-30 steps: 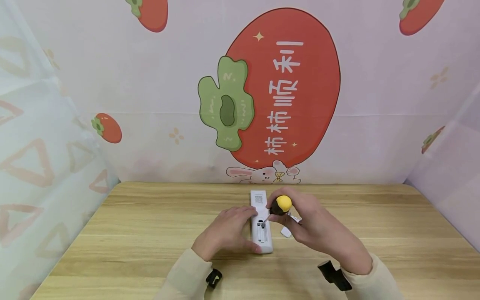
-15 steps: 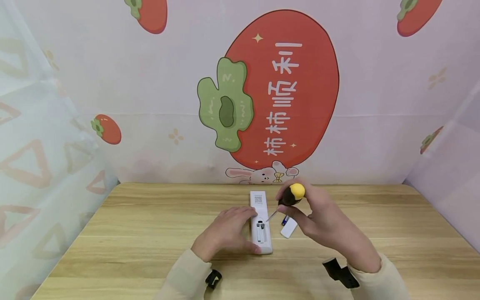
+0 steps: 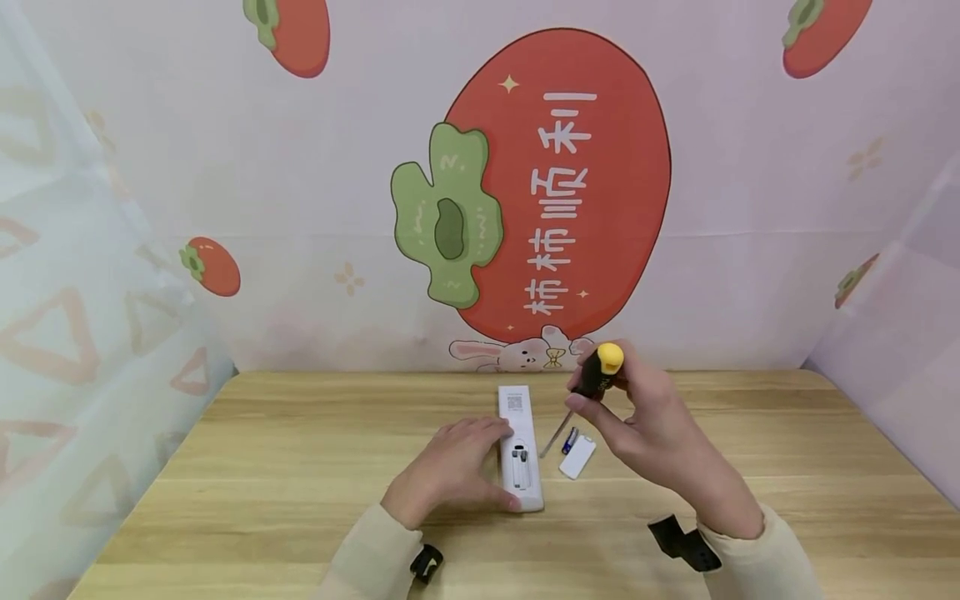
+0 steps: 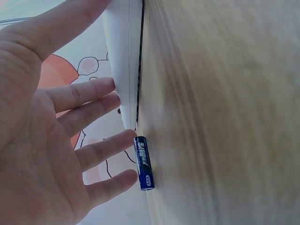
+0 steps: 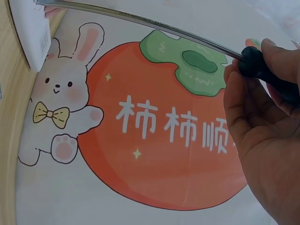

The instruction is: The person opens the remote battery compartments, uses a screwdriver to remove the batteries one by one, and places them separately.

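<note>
A white remote control [image 3: 528,425] lies face down, its battery compartment [image 3: 521,473] uncovered, with small dark parts at the upper end. My left hand [image 3: 450,462] rests at its left side, index finger and thumb touching that edge. The left wrist view has the fingers straight against the remote, and a blue AAA battery [image 4: 144,163] by the ring and little fingertips. My right hand [image 3: 645,433] pinches the black and yellow handle of a screwdriver [image 3: 596,375]. In the right wrist view its metal shaft [image 5: 145,21] reaches toward the remote; the tip is just right of it.
Right of the remote lie a blue battery [image 3: 571,441] and a white battery cover [image 3: 578,457] on the wooden table [image 3: 300,467]. A printed cloth backdrop [image 3: 360,167] stands behind the table's far edge. Each wrist carries a black camera mount [image 3: 684,542].
My right hand has moved right and away from me, drawing the screwdriver tip out of the compartment area. The battery and cover beside the remote show more fully. My left hand stays put.
</note>
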